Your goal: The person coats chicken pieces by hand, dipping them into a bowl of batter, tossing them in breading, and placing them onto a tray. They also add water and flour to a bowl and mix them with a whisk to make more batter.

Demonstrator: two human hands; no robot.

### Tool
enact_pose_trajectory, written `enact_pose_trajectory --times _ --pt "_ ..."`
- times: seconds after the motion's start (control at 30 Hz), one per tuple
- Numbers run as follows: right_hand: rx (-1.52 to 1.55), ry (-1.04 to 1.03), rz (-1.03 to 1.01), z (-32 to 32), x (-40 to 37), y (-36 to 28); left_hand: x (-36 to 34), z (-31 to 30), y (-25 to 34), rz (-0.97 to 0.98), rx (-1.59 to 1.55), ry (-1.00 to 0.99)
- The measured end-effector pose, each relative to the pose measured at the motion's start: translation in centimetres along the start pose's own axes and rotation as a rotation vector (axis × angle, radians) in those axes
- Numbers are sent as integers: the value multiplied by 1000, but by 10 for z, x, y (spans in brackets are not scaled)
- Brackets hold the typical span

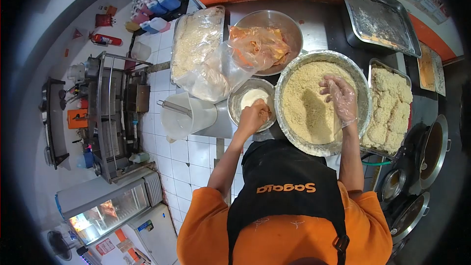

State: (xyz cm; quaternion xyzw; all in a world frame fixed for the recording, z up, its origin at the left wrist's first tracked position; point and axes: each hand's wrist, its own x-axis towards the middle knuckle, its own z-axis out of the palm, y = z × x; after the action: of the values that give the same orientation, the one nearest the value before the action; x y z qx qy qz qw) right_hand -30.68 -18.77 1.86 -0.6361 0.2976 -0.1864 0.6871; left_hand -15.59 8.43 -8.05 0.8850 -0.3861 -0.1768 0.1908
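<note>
My left hand (256, 116), bare, is over the front part of a small metal bowl (234, 99) with a white substance (253, 96) in it. Its fingers are curled together, and what they hold, if anything, is hidden. My right hand (341, 99) wears a clear plastic glove and hovers over the right side of a large metal bowl (364, 103) of pale yellow crumbs (304, 108). Its fingers are apart with nothing visible between them. Right of this bowl, a tray (409, 81) carries crumb-coated pieces (387, 108).
A metal bowl (294, 27) holds a plastic bag of orange-red pieces (260, 46). Left of it is a plastic-covered tray of crumb-coated food (198, 32). A translucent jug (196, 118) with a whisk (175, 108) stands nearer. An empty deep metal tray (378, 14) is at the back right.
</note>
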Motion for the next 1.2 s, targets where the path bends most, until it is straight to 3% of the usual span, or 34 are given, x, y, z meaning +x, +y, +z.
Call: enact_pose_trajectory --times 0.07,0.1,0.13,0.23,0.3,0.33,0.4,0.47,0.53,0.6,0.63,0.7,0.77,0.83,0.9,1.03,1.1,1.13,1.2 --pt "-7 17 4 -5 -1 1 4 -10 -13 -98 -570 -11" --pt "-15 27 6 -7 -2 2 3 -28 -7 -253 -720 -40" --pt "-16 28 6 -9 -1 1 4 -40 -10 -253 -720 -41" --pt "-154 18 45 -8 9 5 10 -54 -19 -296 -585 77" --pt "-571 -139 -169 0 20 28 18 -43 -20 -254 -4 196" --pt "-569 -130 -169 9 22 38 21 -34 -21 -246 -2 194" --pt "-1241 -177 -597 35 21 50 28 -15 -25 -231 126 205" --pt "-1356 -266 -469 46 10 28 28 -15 -29 -179 173 232" --pt "-1463 -357 -343 44 11 22 22 -39 -17 -329 -349 178" --pt "-1427 -505 -67 41 20 30 12 -58 -12 -390 -453 168" --pt "-1431 -504 -65 37 29 40 6 -68 -6 -380 -534 201" --pt "-1392 -716 174 26 42 62 -7 -87 12 -382 -612 228" --pt "-1377 -624 70 24 35 60 -16 -103 29 -483 -693 298" --pt "-1353 -525 -36 29 24 52 -18 -91 22 -455 -605 338" --pt "-1370 -348 -410 47 19 38 -12 -87 19 -399 -517 381" --pt "-1447 -382 -302 53 2 44 -14 -94 34 -411 -721 385" --pt "-1323 -487 -104 50 -3 34 -9 -114 60 -405 -853 365" --pt "-1327 -479 -99 47 0 44 -5 -123 77 -399 -857 359" --pt "-1306 -593 35 38 4 74 3 -134 105 -282 -910 295"
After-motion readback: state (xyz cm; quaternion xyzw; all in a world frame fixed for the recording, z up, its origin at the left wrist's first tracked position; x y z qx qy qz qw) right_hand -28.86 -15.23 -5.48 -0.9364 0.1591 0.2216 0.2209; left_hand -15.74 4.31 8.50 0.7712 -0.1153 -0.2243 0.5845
